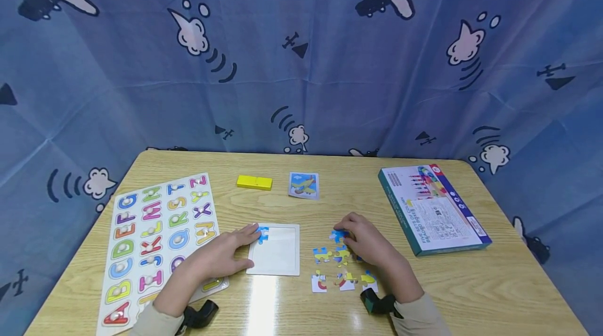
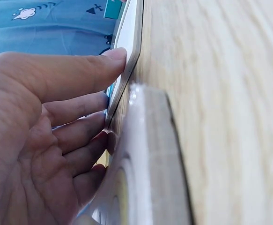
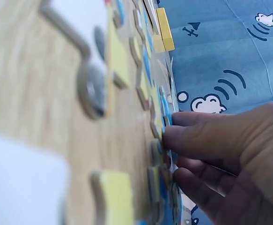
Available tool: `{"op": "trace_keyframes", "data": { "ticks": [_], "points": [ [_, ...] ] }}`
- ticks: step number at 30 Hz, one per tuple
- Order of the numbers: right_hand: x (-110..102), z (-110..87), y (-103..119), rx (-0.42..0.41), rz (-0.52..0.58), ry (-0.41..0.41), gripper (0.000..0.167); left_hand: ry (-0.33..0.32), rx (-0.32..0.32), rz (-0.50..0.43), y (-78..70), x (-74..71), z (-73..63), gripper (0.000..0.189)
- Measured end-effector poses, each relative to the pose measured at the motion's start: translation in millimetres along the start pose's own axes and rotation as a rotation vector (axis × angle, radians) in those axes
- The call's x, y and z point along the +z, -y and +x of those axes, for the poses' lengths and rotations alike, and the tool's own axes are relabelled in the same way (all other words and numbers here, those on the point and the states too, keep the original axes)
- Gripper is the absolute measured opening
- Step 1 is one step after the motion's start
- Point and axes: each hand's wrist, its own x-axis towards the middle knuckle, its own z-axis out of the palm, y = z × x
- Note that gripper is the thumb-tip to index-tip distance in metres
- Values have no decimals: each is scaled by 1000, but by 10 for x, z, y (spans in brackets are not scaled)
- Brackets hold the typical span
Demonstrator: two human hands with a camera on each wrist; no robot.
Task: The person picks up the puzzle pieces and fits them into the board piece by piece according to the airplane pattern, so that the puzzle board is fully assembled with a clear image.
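Note:
My left hand [image 1: 223, 252] rests at the left side of a white square puzzle tray [image 1: 275, 260], thumb on its rim and fingers extended by the top-left corner. A blue jigsaw piece [image 1: 263, 234] sits in that corner, beside the fingertips. In the left wrist view the thumb [image 2: 113, 58] presses the tray's edge. To the right of the tray, my right hand [image 1: 369, 239] pinches a blue puzzle piece [image 1: 337, 235] between thumb and index finger, low over the table. Several loose yellow, blue and white pieces [image 1: 322, 255] lie just below and beside that hand.
A white alphabet board [image 1: 123, 202] with knobbed letters lies at left, partly under the left forearm. Behind the tray are a yellow block [image 1: 254, 182] and an airplane picture card [image 1: 303, 185]. A flat game box [image 1: 433, 210] lies at right. A blue curtain [image 1: 301, 64] hangs behind the table.

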Motion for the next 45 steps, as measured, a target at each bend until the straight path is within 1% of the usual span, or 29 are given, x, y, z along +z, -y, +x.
{"op": "trace_keyframes", "data": {
  "ticks": [5, 11, 15, 18, 27, 32, 36, 41, 45],
  "points": [
    [-2, 1, 5, 6, -26, -13, 24, 2, 5, -8, -10, 4, 9, 63],
    [-30, 0, 34, 14, -8, -15, 26, 3, -4, -4, -12, -3, 2, 64],
    [-37, -3, 43, -7, 3, -20, 27, 3, -5, -4, -1, -4, 3, 64],
    [-35, -10, 55, -24, 16, -32, 29, 4, -10, -4, 4, -4, -1, 64],
    [3, 10, 161, -24, 90, -45, 30, 4, -20, -4, 8, -2, -2, 64],
    [45, 38, 240, -71, 102, -47, 29, 4, -16, 2, 8, -2, 6, 64],
    [85, 70, 316, -117, 99, -32, 28, 2, -15, -1, 5, -3, 9, 64],
    [136, 123, 428, -147, 96, -5, 28, 0, -22, -1, 0, -4, 2, 64],
    [176, 175, 519, -166, 85, 8, 29, 4, -15, 8, 1, -4, 0, 64]
  ]
}}
